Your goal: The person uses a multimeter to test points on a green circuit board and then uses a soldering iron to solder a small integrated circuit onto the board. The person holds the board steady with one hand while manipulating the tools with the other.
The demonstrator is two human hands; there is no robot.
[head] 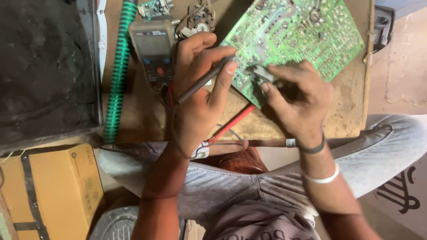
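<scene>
A green circuit board (297, 32) lies tilted on a brown work surface (142, 113). My left hand (198, 95) grips a black probe (200, 82) like a pen, its tip touching the board's near corner. My right hand (296, 100) holds a red probe (231, 123) against the same corner; its fingers cover the probe's tip. A grey multimeter (153, 49) lies just left of my left hand, with leads running toward the probes.
A green ribbed hose (119, 73) runs down the left of the surface. A dark screen-like panel (44, 66) fills the far left. A yellow cardboard box (53, 191) sits at lower left. Small circuit parts (200, 18) lie at the top. My knees are below.
</scene>
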